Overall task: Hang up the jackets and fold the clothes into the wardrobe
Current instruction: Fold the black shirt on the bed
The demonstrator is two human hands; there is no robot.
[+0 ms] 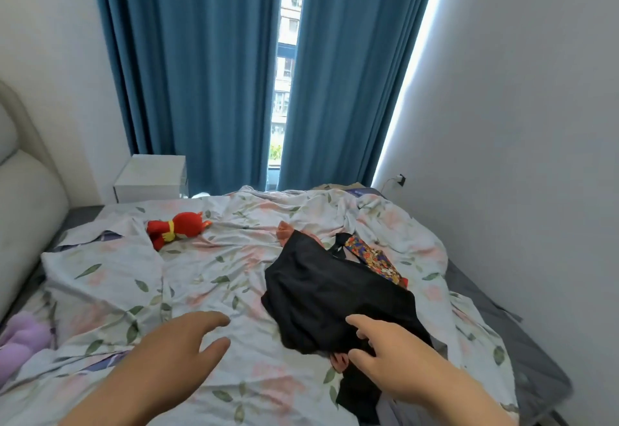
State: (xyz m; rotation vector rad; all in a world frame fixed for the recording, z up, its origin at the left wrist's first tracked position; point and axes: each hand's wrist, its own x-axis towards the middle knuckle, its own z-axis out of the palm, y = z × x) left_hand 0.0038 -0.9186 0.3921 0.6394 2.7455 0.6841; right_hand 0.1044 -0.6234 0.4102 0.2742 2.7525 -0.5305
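In the head view we look down over a bed covered by a crumpled floral duvet (217, 275), white with green leaves and pale pink blooms. Our left hand (181, 345) reaches out low over the duvet, palm down, holding nothing; its fingers are straight and close together, with the thumb spread wide to the side. Our right hand (385, 355) lies on the near edge of a black garment (335, 295). Its index finger is stretched forward over the cloth, the thumb is held well apart from it, and the remaining fingers bend down onto the fabric. The black garment sits in a loose heap on the right half of the bed, on top of other clothes. A multicoloured patterned piece (371, 258) sticks out from under its far right side, and a salmon-orange cloth (286, 231) peeps out at its far left corner (what kind of garment either is, we cannot tell). Farther left on the duvet a red plush toy (176, 228) lies on its side, well apart from the clothes. Something soft and purple (20, 342) shows at the left edge. Beyond the bed stand a white bedside cabinet (150, 177) and long blue curtains (201, 73), parted by a narrow gap. A padded pale headboard (23, 191) rises on the left, and a grey sheet (502, 325) shows beside the right wall.
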